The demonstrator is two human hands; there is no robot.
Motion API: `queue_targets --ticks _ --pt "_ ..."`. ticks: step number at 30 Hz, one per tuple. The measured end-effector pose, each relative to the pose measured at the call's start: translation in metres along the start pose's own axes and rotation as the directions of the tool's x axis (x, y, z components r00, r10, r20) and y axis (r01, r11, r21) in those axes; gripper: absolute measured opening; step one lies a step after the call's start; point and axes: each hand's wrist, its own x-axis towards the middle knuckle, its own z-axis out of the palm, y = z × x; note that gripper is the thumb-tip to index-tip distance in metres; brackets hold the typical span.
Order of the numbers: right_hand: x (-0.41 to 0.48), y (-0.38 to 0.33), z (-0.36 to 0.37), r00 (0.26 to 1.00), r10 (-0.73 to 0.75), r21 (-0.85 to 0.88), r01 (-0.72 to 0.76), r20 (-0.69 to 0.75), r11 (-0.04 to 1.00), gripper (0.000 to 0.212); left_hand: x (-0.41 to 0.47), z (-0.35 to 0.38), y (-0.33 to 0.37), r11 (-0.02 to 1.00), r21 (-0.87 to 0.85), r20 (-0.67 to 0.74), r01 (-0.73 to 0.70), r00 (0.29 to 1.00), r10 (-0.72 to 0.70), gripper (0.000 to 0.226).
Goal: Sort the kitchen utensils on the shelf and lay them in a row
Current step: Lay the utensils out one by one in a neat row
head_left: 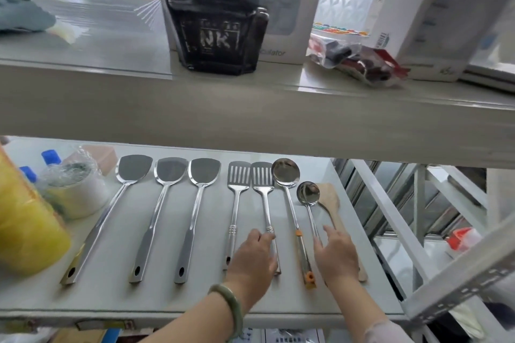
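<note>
Resting on the handle of the second slotted turner [263, 198], the left hand [252, 256] was laid flat with fingers loosely open, gripping nothing. The right hand [335, 255], also open, was placed over the small ladle [309, 203], beside the wooden spatula [333, 209]. All 8 utensils were lined on the shelf [195, 303]. A careless push from these fingers could probably shift the crowded neighbours and spoil the row.

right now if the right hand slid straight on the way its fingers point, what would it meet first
Probably the small ladle: the right hand lies over its handle, fingers aimed up-left toward the bowl, with the wooden spatula just beside; depth is unclear.
</note>
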Motion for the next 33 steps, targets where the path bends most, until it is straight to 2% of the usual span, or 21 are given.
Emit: queue_targets --ticks 3,6,11,22,28,33 --pt "0.001 0.016 -0.001 0.993 0.01 -0.051 -0.004 0.122 0.999 0.043 0.007 0.017 0.028 0.994 -0.102 0.083 0.029 0.996 -0.021 0.051" --pt "0.005 0.023 0.0 0.991 -0.035 -0.064 0.043 0.128 0.997 0.032 0.017 0.031 0.05 0.995 -0.055 0.153 0.087 0.985 -0.077 0.058" --pt "0.015 0.033 -0.005 0.986 -0.079 -0.083 0.091 0.145 0.992 0.024 0.031 0.044 0.072 0.975 0.004 0.201 0.222 0.955 -0.218 0.054" --pt "0.027 0.061 -0.015 0.988 -0.116 -0.06 0.122 0.104 0.991 0.014 0.034 0.062 0.095 0.968 -0.03 0.192 0.251 0.951 -0.241 0.044" --pt "0.023 0.054 -0.011 0.979 -0.158 -0.153 0.178 0.131 0.972 0.021 0.033 0.065 0.096 0.952 -0.022 0.178 0.304 0.939 -0.296 0.04" --pt "0.02 0.049 -0.008 0.975 -0.171 -0.149 0.192 0.145 0.97 0.024 0.032 0.062 0.092 0.947 0.012 0.154 0.322 0.935 -0.32 0.039"
